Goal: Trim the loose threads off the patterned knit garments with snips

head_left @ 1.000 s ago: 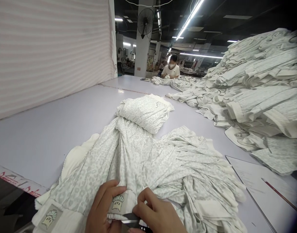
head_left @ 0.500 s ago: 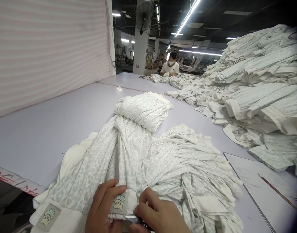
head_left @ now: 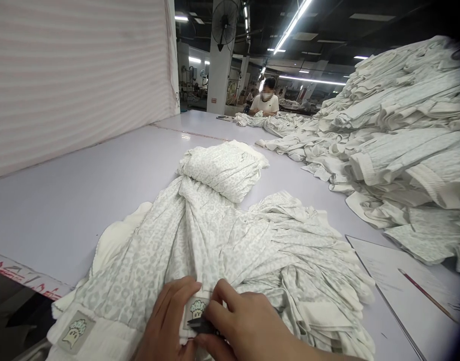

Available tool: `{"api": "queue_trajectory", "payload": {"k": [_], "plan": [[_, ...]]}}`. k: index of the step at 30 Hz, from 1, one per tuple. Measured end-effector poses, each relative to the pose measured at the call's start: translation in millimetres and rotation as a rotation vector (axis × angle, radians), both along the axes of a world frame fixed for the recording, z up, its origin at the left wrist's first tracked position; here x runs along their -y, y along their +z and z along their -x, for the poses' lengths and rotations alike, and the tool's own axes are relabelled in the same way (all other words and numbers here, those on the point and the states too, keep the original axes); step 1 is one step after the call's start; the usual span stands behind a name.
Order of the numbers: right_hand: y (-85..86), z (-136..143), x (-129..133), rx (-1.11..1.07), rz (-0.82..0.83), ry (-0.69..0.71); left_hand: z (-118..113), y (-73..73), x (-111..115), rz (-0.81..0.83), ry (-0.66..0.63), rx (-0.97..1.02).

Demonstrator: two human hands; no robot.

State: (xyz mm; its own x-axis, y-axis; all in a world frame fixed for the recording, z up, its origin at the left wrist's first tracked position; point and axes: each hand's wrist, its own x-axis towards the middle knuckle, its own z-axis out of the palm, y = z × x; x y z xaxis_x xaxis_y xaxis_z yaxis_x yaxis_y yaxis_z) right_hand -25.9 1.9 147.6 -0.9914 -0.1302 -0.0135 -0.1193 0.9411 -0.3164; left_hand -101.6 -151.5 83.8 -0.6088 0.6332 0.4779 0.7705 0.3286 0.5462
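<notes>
A pale garment with a grey leopard print (head_left: 155, 255) lies spread in front of me, its white band toward me. My left hand (head_left: 168, 321) pinches that band beside a grey patch with a cartoon face (head_left: 197, 307), fingers on top and thumb low at the edge. In my right hand (head_left: 241, 321) are small thread snips (head_left: 200, 326) with a dark pointed blade lying over the lower part of the patch. The snips' handle is mostly hidden by my fingers. A second cartoon patch (head_left: 75, 332) shows on the band at the lower left.
A bundled garment (head_left: 222, 168) rests just beyond. Tall garment piles (head_left: 410, 115) fill the right side. A clipboard with paper (head_left: 395, 281) and a pencil (head_left: 427, 295) lie at the lower right. A striped cloth (head_left: 79, 80) hangs left; a person (head_left: 265, 103) sits at the far end.
Both hands have shifted slightly right with the band. The snips' blade has moved from the band's lower edge up over the patch.
</notes>
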Motion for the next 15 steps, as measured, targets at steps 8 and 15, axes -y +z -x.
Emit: {"api": "queue_trajectory", "payload": {"k": [8,15], "plan": [[15.7,4.5,0.5,0.036,-0.123,0.080,3.8,1.7,5.7,0.043,-0.055,0.014],[14.9,5.7,-0.4,0.034,-0.041,0.063,4.8,-1.2,7.6,0.057,-0.046,-0.031]]}}
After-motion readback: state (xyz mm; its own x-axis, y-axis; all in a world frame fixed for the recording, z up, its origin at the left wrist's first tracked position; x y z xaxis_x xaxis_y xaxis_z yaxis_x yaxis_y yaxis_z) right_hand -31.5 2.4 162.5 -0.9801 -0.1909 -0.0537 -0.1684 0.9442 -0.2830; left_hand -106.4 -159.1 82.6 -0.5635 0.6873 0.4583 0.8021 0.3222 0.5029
